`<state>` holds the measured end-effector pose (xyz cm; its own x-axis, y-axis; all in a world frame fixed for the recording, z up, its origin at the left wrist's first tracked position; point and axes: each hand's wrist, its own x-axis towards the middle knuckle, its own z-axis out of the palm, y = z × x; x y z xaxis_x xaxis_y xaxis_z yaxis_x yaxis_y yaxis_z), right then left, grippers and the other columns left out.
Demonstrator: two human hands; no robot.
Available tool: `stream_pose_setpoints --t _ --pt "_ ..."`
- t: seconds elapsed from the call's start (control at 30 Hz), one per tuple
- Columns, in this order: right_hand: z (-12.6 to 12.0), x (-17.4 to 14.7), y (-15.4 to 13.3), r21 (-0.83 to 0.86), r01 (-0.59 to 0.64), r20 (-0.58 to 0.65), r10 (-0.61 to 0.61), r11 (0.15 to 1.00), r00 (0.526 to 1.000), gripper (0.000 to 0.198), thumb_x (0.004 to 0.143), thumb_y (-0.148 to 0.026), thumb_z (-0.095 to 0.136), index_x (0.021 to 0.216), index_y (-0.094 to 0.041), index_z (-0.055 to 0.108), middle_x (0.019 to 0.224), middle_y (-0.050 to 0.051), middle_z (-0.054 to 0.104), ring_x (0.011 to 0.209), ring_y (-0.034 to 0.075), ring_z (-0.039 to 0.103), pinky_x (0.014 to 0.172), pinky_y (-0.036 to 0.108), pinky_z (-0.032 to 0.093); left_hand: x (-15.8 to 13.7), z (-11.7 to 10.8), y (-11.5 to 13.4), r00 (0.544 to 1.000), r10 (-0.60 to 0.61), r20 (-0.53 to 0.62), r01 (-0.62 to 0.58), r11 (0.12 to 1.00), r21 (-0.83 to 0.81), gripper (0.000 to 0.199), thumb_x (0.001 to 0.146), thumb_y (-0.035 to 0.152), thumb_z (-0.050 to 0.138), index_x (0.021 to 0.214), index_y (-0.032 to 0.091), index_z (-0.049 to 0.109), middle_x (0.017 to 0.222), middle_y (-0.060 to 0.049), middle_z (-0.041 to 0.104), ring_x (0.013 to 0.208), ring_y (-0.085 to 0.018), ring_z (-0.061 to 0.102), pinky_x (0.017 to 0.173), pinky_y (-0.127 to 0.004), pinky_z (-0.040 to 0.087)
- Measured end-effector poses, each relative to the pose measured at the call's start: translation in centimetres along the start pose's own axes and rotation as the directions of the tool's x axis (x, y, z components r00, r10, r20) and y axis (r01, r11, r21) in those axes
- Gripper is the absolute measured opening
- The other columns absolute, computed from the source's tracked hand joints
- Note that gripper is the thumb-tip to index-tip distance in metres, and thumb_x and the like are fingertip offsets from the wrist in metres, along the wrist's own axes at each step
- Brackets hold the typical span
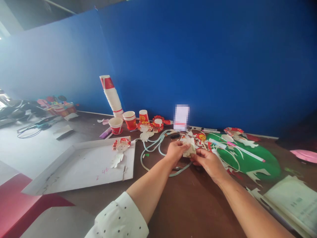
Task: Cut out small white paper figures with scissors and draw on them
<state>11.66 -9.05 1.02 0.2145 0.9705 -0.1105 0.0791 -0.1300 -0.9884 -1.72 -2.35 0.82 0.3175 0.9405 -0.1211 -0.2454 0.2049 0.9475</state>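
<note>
Paper partly behind left hand

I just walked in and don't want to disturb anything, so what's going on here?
A person's left hand and right hand together hold a small pale piece of paper over a brown table, near a looped cable. To the left, a red-and-white paper cutout lies on a shallow white tray, with a leaning stack of paper cups beyond it. To the right, a marker and paper scraps lie about a green mat.
</note>
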Motion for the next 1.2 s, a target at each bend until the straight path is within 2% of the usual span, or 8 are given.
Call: stream_pose_setpoints --t 0.2,0.4,0.57,0.77,0.87,1.07,1.2 --pt "0.1 0.1 0.1 -0.025 0.044 0.017 -0.044 0.999 0.999 0.031 0.064 -0.048 0.077 0.083 -0.024 0.071 0.077 0.001 0.074 0.075 0.023 0.069 0.063 0.031 0.055 0.1 0.1 0.0 1.0 0.016 0.011 -0.016 1.0 0.007 0.039 0.054 0.042 0.082 0.07 0.011 0.064 0.062 -0.002 0.06 0.053 -0.009 0.051 0.054 -0.023 0.04" --pt "0.0 0.2 0.3 -0.114 0.026 -0.066 -0.034 0.993 0.997 0.025 0.068 -0.045 0.073 0.08 -0.024 0.07 0.074 -0.001 0.073 0.062 0.02 0.066 0.058 0.031 0.053 -0.1 0.1 -0.2 0.999 0.0 0.046 -0.001 1.0 0.023 0.043 0.053 0.045 0.083 0.071 0.011 0.064 0.064 -0.003 0.061 0.055 -0.01 0.053 0.057 -0.025 0.043" --pt "-0.2 0.3 0.4 -0.134 0.072 -0.115 -0.088 0.988 0.99 0.021 0.068 -0.04 0.071 0.082 -0.025 0.072 0.074 -0.001 0.074 0.062 0.02 0.066 0.058 0.031 0.051 -0.1 0.0 0.3 0.988 -0.054 0.143 0.066 0.994 -0.081 0.051 0.07 0.059 0.068 0.083 0.009 0.068 0.075 -0.01 0.067 0.062 -0.014 0.06 0.064 -0.028 0.048" --pt "-0.1 0.2 0.2 -0.156 0.083 -0.128 -0.104 0.984 0.986 0.023 0.072 -0.043 0.067 0.084 -0.024 0.072 0.075 0.0 0.074 0.063 0.021 0.067 0.061 0.031 0.052 -0.2 0.1 1.3 0.991 -0.104 0.09 0.117 0.981 -0.156 0.051 0.082 0.056 0.058 0.09 0.006 0.068 0.084 -0.015 0.069 0.067 -0.014 0.063 0.062 -0.025 0.049" --pt "-0.3 0.3 0.4 -0.164 0.084 -0.117 -0.104 0.983 0.988 0.026 0.072 -0.045 0.067 0.086 -0.024 0.071 0.077 0.001 0.075 0.064 0.021 0.067 0.061 0.031 0.052 -0.3 0.0 1.4 0.99 -0.089 0.108 0.107 0.978 -0.176 0.048 0.078 0.053 0.064 0.087 0.007 0.068 0.081 -0.013 0.068 0.067 -0.014 0.063 0.063 -0.025 0.049" --pt "-0.4 0.8 1.1 -0.183 0.099 -0.081 -0.116 0.978 0.99 0.031 0.073 -0.047 0.066 0.091 -0.023 0.071 0.075 0.001 0.074 0.065 0.021 0.067 0.061 0.03 0.051 -0.1 -0.4 0.6 0.972 -0.058 0.228 0.105 0.974 -0.201 0.043 0.056 0.039 0.084 0.081 0.009 0.066 0.072 -0.007 0.066 0.067 -0.017 0.063 0.072 -0.034 0.051" --pt "-0.1 0.4 0.6 -0.181 0.106 -0.059 -0.118 0.978 0.991 0.03 0.073 -0.047 0.067 0.088 -0.022 0.07 0.068 0.0 0.071 0.065 0.021 0.066 0.058 0.028 0.05 0.2 -0.5 0.0 0.973 -0.07 0.219 0.108 0.98 -0.167 0.043 0.051 0.036 0.087 0.077 0.011 0.064 0.069 -0.005 0.065 0.063 -0.016 0.062 0.071 -0.035 0.051"
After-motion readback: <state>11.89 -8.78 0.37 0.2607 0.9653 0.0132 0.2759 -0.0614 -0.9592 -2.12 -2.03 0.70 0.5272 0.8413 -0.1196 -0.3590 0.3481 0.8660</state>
